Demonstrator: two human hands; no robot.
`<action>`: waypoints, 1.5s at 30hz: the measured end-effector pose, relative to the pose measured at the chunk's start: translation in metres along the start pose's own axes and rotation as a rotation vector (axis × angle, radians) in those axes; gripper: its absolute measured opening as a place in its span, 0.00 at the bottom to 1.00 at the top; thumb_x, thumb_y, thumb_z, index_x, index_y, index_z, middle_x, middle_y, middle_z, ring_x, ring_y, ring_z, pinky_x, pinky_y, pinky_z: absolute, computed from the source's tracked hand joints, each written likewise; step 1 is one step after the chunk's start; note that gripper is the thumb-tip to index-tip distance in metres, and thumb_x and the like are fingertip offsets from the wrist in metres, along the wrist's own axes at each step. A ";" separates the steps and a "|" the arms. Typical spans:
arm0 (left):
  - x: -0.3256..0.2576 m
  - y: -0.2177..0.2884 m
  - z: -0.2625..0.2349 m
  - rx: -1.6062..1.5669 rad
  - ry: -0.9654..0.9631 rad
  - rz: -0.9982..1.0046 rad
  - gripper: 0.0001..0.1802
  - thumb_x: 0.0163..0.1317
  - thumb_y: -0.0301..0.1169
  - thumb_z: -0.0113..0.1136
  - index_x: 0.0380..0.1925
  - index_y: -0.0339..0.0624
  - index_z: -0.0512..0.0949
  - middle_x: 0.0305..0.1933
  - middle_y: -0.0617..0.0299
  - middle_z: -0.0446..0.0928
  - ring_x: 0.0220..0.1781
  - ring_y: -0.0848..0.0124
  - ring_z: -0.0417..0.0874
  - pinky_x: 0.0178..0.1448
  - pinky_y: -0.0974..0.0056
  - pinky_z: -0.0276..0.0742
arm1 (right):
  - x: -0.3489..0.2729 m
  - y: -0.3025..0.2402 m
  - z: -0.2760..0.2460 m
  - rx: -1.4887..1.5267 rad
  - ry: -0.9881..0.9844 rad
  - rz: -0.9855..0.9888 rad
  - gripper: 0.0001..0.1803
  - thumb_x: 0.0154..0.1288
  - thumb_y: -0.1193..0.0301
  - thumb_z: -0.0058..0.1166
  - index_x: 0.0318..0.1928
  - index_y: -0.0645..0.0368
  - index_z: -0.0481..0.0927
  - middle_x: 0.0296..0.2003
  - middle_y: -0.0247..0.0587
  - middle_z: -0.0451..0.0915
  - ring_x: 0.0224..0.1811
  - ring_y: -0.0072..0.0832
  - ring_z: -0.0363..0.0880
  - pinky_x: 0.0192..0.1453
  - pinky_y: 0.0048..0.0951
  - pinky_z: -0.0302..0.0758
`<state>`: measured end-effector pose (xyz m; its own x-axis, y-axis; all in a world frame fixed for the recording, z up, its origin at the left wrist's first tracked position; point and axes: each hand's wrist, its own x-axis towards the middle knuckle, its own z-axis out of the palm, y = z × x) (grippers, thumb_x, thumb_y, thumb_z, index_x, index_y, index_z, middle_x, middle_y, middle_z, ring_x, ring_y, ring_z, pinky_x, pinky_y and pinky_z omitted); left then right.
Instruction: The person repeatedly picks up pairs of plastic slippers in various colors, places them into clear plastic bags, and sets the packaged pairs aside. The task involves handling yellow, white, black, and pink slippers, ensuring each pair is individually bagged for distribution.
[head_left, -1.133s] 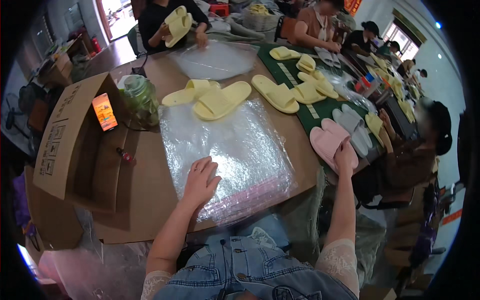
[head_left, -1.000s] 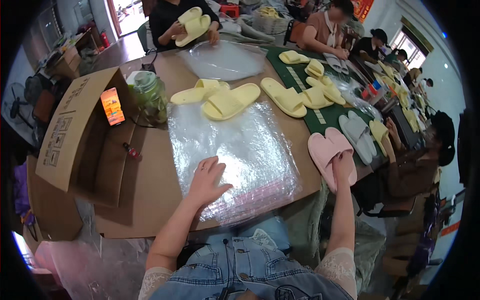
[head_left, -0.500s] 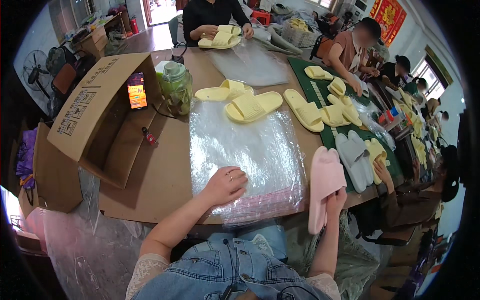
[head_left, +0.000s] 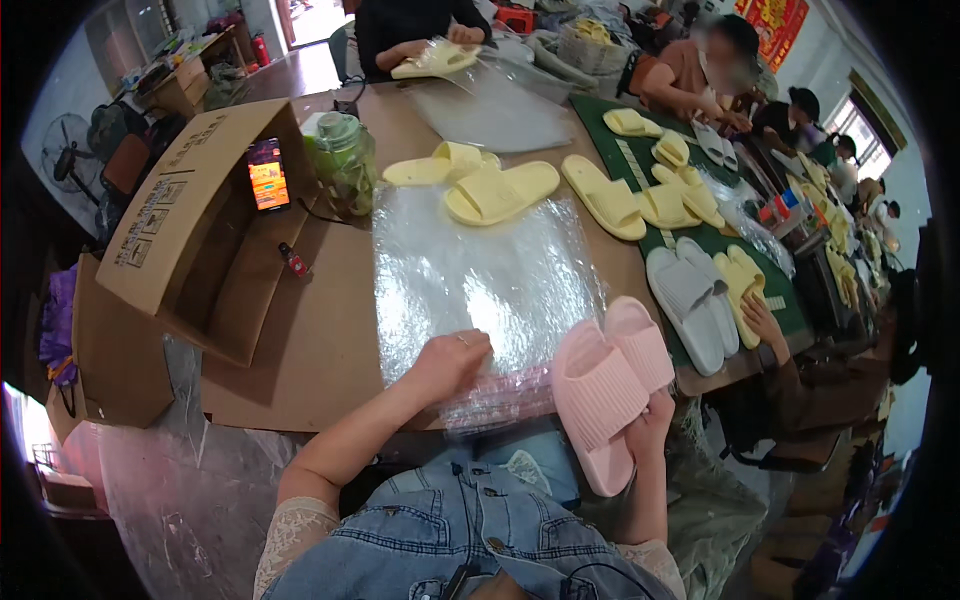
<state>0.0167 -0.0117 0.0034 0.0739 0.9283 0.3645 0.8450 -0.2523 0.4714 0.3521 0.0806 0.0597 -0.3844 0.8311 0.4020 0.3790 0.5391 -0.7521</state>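
My right hand [head_left: 650, 425] grips a pair of ridged pink slippers [head_left: 600, 400] at the near right edge of the table, soles side by side and tilted. The stack of clear plastic bags [head_left: 440, 275] lies flat in front of me, pink printing along its near edge. On its lower part rests my left hand [head_left: 452, 365], fingers curled and bunched against the top bag; the fingertips are partly hidden. Two yellow slippers [head_left: 500, 192] sit on the stack's far end. To the right are white slippers [head_left: 690, 300] and several more yellow slippers [head_left: 605, 200].
An open cardboard box [head_left: 200, 200] stands at left, with a phone [head_left: 268, 175] leaning inside and a small red bottle [head_left: 294, 261] near it. A green-lidded jar [head_left: 342, 160] is behind. A green mat [head_left: 625, 150] covers the right side. Co-workers handle slippers across the table and at right.
The pink slippers have swung left and turned, so both uppers now show. My left hand's fingers have curled in on the bags. The co-worker opposite now has a slipper in clear plastic.
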 end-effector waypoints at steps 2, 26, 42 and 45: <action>0.006 0.006 -0.005 -0.197 0.056 -0.261 0.11 0.58 0.33 0.67 0.40 0.41 0.84 0.43 0.54 0.85 0.46 0.53 0.86 0.48 0.56 0.81 | -0.002 0.001 -0.002 -0.096 -0.035 -0.022 0.21 0.54 0.78 0.61 0.51 0.61 0.85 0.51 0.52 0.84 0.57 0.51 0.80 0.60 0.42 0.74; 0.035 0.075 -0.035 -0.360 0.062 -0.015 0.06 0.61 0.28 0.66 0.37 0.40 0.86 0.35 0.56 0.82 0.37 0.60 0.84 0.41 0.62 0.79 | 0.014 -0.038 0.071 -0.238 -0.438 -0.114 0.10 0.58 0.67 0.61 0.30 0.61 0.77 0.33 0.51 0.77 0.36 0.52 0.79 0.40 0.49 0.76; -0.001 0.088 -0.124 -0.705 -0.190 -0.117 0.12 0.60 0.30 0.72 0.43 0.40 0.85 0.40 0.58 0.84 0.38 0.65 0.85 0.42 0.64 0.81 | 0.067 -0.012 0.189 -0.333 -0.187 -0.131 0.12 0.65 0.65 0.56 0.36 0.63 0.80 0.36 0.54 0.80 0.38 0.53 0.82 0.43 0.51 0.78; -0.004 0.016 -0.155 -0.396 0.483 -0.290 0.07 0.60 0.21 0.65 0.39 0.36 0.83 0.41 0.63 0.81 0.41 0.74 0.81 0.42 0.69 0.76 | 0.066 -0.012 0.183 -0.330 -0.198 -0.074 0.12 0.64 0.65 0.58 0.35 0.63 0.80 0.36 0.54 0.80 0.39 0.53 0.81 0.44 0.51 0.77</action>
<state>-0.0525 -0.0614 0.1338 -0.4479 0.7707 0.4532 0.5314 -0.1782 0.8282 0.1682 0.1039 -0.0002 -0.5632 0.7635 0.3159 0.5825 0.6380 -0.5036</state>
